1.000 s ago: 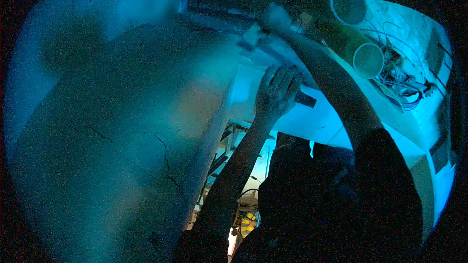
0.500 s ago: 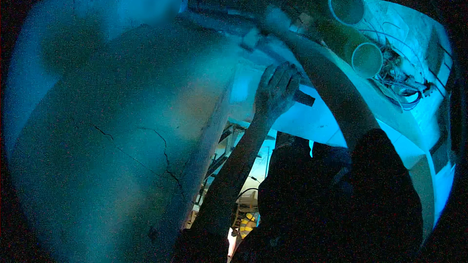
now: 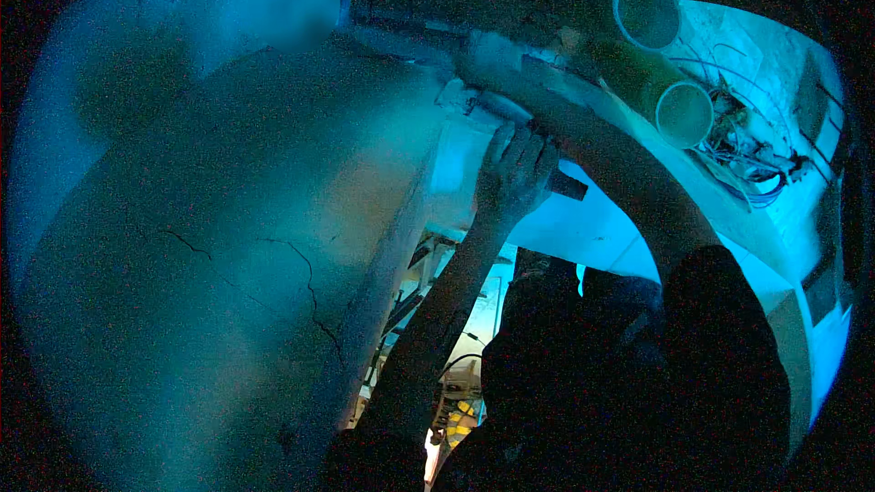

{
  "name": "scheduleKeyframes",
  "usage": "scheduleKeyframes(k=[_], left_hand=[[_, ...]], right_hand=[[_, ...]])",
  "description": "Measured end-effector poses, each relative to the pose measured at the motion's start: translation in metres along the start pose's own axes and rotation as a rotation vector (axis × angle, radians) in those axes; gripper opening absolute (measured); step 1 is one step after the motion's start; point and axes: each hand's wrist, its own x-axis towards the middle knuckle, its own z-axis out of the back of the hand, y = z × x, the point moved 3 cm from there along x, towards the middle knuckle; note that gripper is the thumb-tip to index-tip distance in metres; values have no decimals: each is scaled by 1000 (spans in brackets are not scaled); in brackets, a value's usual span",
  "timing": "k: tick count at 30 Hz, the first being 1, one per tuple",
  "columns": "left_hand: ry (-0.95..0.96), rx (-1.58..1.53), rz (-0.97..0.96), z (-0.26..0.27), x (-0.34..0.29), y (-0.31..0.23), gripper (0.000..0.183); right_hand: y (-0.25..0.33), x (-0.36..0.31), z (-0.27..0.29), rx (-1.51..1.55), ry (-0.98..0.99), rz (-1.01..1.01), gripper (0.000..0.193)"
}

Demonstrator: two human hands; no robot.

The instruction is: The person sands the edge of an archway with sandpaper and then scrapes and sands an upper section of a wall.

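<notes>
My left hand (image 3: 518,169) is closed, fingers curled, in the middle of the dim, blue-lit view. A dark bar-shaped piece (image 3: 569,185) juts out to the right from under its palm; the rest is hidden by the hand. From the lower right my right forearm (image 3: 629,155) arches up and over toward the left. My right hand (image 3: 492,56) is a dim smear beyond the left one, and its fingers cannot be made out. Just below it lies a pale, uneven edge or piece (image 3: 497,106), too dark to name. A smooth pale panel (image 3: 456,159) stands beside the left hand.
A large cracked, rounded surface (image 3: 246,264) fills the left side. Two open round tubes (image 3: 685,115) stick out at the upper right, beside a tangle of wires (image 3: 752,159). Through a low gap show cables and a yellow-striped item (image 3: 462,424).
My right hand has come nearer and a little left, and its forearm bows further to the right. The left hand has hardly shifted.
</notes>
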Motion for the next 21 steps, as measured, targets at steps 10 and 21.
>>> scheduleKeyframes(k=[10, 21], left_hand=[[-23, -28, -4, 3, -2, 1, 30], [17, -29, 4, 2, 1, 1, 27]], right_hand=[[0, 7, 2, 99, 1, 89, 36], [-37, 51, -28, 280, -83, -107, 37]])
